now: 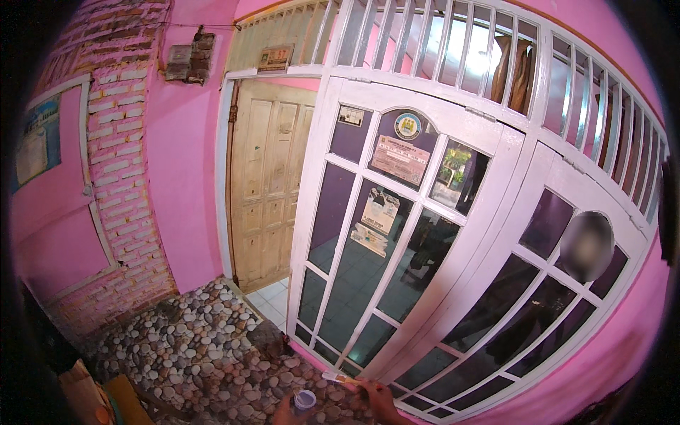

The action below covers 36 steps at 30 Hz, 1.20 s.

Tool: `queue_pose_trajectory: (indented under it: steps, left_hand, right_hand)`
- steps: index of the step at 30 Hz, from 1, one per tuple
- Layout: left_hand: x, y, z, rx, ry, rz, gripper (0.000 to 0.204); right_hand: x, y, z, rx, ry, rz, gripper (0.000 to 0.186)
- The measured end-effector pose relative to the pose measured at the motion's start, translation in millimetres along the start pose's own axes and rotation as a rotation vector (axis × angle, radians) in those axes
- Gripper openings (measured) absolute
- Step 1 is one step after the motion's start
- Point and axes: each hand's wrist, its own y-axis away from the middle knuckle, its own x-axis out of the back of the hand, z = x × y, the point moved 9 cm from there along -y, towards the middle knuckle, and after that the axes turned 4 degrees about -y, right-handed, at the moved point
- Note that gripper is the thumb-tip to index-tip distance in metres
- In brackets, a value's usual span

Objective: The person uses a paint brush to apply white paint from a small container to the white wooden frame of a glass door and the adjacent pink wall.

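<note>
At the bottom edge, my left hand (285, 413) holds a small round cup (304, 400) with a pale rim and a bluish inside. Only its fingers show. Just to the right, my right hand (381, 401) grips a thin pale stick (338, 378), perhaps a small brush, whose tip points left. The stick's tip lies close to the lower rail of the white window frame (397, 354). Both hands are low against the base of the glazed white door panel (368, 234), which has dark glass panes.
A pale wooden door (268, 184) stands ajar to the left of the white frame. A pebble-patterned surface (205, 347) lies below it. Pink walls (184, 177) and a brick column (120, 177) fill the left. Paper notices (399, 159) stick to the glass.
</note>
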Motion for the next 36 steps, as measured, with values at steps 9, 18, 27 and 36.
queue_pose_trajectory:
  steps: [9,18,27,36]
  left_hand:
    - [16,8,22,0.042,-0.032,-0.002,0.077]
    - [28,18,-61,0.019,0.061,0.011,0.083]
    - [53,29,-35,0.171,-0.099,0.017,0.079]
    - [54,17,-26,0.058,-0.097,0.038,0.083]
  right_hand:
    - [-13,-3,-4,-0.047,0.166,-0.045,0.031]
    - [-77,-8,-18,-0.022,0.257,-0.195,0.032]
    - [-91,-6,-5,-0.054,0.276,-0.224,0.036]
    - [-82,-5,-14,0.013,0.274,-0.138,0.03]
